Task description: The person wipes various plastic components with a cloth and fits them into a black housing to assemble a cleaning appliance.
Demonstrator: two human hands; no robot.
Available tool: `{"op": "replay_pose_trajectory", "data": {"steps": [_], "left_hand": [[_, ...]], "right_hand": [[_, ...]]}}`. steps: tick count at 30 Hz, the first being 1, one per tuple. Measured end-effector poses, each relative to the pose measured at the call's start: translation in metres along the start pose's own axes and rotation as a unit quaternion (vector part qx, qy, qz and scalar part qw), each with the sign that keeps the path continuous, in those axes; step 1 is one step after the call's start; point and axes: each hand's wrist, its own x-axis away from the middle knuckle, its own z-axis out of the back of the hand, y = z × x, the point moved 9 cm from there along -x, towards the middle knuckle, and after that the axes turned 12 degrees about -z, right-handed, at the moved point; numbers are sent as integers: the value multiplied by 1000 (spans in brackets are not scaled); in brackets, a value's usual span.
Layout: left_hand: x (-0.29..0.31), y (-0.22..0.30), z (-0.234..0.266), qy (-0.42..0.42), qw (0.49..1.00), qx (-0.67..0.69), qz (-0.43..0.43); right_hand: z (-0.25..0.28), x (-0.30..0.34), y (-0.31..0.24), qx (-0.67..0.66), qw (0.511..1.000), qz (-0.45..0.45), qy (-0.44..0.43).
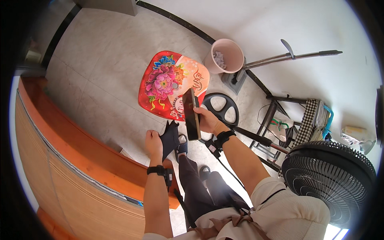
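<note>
My left hand (153, 143) is closed round a dark piece of cloth (171, 141) that hangs out beside the fingers. My right hand (208, 121) grips a smartphone (191, 116), held upright with its dark screen turned to the left. The phone overlaps the lower right edge of a red stool top (162, 82) printed with large flowers, which stands on the floor beyond my hands. Each wrist wears a black strap with a small device.
At left runs an orange wooden bed frame (80, 152) with a tan mat (76, 196). A pink bin (236, 50) with crumpled paper, a dustpan (234, 82), a fan (332, 180) with a round black base (234, 116), and a metal rack (272, 114) stand at right.
</note>
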Motion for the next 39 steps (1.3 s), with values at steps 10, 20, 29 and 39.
{"op": "replay_pose_trajectory", "data": {"steps": [10,20,29,39], "left_hand": [[22,-3,-6,-5,999,-36,-22],[60,-28,12,15,998,-45,42],[61,-40,-17,3,992,80,101],[73,-4,-13,31,997,45,49]], "right_hand": [[15,10,17,-21,1000,3,9],[3,3,-45,504,707,315,383],[-58,-51,-67,726,433,360,395],[-70,-1,-45,669,392,467,424]]}}
